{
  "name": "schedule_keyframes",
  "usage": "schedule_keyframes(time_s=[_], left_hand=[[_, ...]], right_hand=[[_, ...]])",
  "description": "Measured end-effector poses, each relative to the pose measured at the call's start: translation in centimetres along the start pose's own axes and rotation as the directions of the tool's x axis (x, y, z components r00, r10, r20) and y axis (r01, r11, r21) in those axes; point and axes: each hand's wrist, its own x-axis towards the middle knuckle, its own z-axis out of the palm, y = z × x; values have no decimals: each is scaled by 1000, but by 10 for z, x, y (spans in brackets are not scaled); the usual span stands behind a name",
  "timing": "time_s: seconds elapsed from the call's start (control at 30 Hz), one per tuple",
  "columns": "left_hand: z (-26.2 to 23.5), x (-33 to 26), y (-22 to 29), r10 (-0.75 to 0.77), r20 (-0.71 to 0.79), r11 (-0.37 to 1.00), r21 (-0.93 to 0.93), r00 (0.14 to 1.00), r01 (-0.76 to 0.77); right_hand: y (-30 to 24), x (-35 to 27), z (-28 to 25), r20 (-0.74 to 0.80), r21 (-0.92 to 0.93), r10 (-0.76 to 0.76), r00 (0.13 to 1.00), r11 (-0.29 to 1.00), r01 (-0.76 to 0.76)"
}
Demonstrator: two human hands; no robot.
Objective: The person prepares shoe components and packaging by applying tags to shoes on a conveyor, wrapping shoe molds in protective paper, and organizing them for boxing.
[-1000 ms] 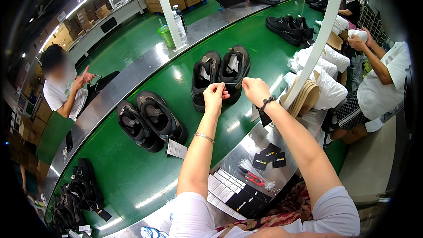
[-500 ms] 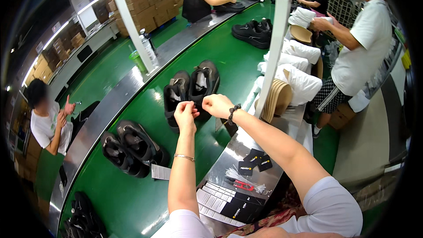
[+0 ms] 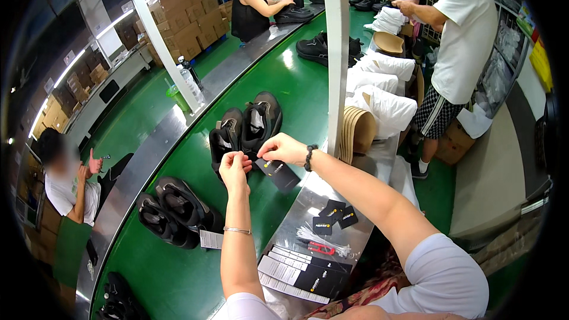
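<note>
My right hand [image 3: 284,148] is closed in a pinch at the top of a black hang tag [image 3: 280,176] with small yellow and white print. Just left of it, my left hand [image 3: 235,169] has its fingertips pinched together; what they hold is too small to make out. Behind my hands stands a pair of black-and-brown shoes [image 3: 261,118] with white stuffing, on the green conveyor belt [image 3: 195,157]. To the left sits another such pair [image 3: 178,207], with a white tag [image 3: 211,239] beside it.
On the steel ledge lie small black cards [image 3: 323,225], white plastic tag ties [image 3: 332,240], red-handled snips [image 3: 320,248] and stacked hang tags [image 3: 305,272]. A white post [image 3: 336,53] rises ahead, beside wrapped white bundles [image 3: 388,106] and tan curved boards [image 3: 358,127]. Several people work around the belt.
The black hang tag now shows face-on below my right hand. My hands have shifted slightly left and down, and the view has turned a little, with the shoes appearing further left.
</note>
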Motion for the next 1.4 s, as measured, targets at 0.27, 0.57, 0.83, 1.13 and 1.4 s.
schedule_keyframes(time_s=[0.27,0.57,0.83,1.13,1.4], left_hand=[[-9,0,-17,174,-13,983,68,985,-173],[-3,6,5,241,-51,970,-13,969,-242],[-21,9,3,81,115,993,73,990,-89],[-26,5,7,115,104,959,248,988,-137],[-31,3,9,116,133,953,264,984,-148]], right_hand=[[6,22,47,-317,-526,-221,923,850,22],[16,28,45,-269,-716,-675,687,617,326],[17,43,50,-366,234,-100,925,952,196],[4,41,57,-358,-174,-148,922,981,89],[11,46,58,-295,-208,-187,937,970,128]])
